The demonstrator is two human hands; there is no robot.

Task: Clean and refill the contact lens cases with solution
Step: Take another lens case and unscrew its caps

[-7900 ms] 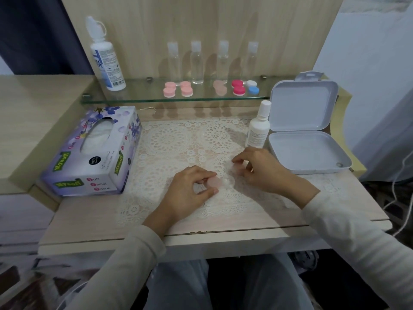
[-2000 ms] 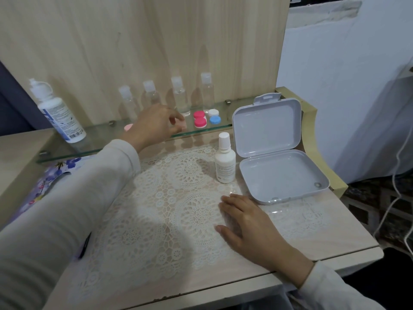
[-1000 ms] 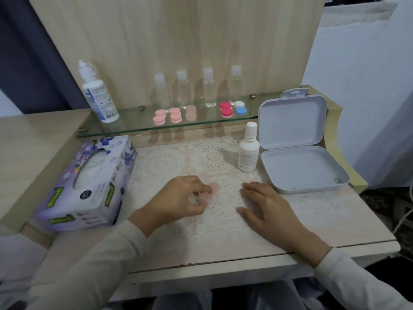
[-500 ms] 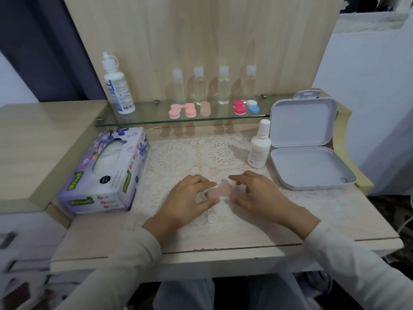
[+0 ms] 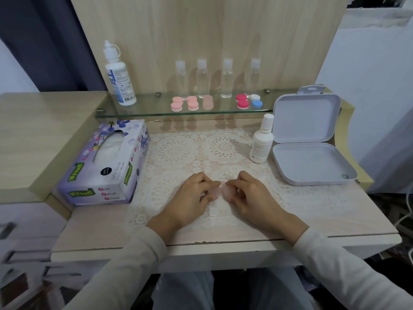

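Note:
A pale pink contact lens case [image 5: 220, 190] lies on the lace mat [image 5: 178, 153] at the table's middle. My left hand [image 5: 192, 198] pinches its left end and my right hand [image 5: 248, 195] pinches its right end; fingers hide most of it. A small white solution bottle [image 5: 261, 144] stands to the right on the mat. On the glass shelf [image 5: 145, 110] sit two pink cases [image 5: 185, 103], a pale pink case [image 5: 207, 102], a red case [image 5: 242, 101] and a white-and-blue case [image 5: 256, 101]. A large solution bottle [image 5: 118, 79] stands at the shelf's left.
A purple tissue box [image 5: 107, 164] lies at the left of the table. An open white hinged box [image 5: 308, 153] sits at the right. Several small clear bottles [image 5: 214, 79] line the back of the shelf. Drawers are at lower left.
My left hand took a pale pink case from the shelf and set it on the mat. My right hand has closed in on its right end, so both hands hold it.

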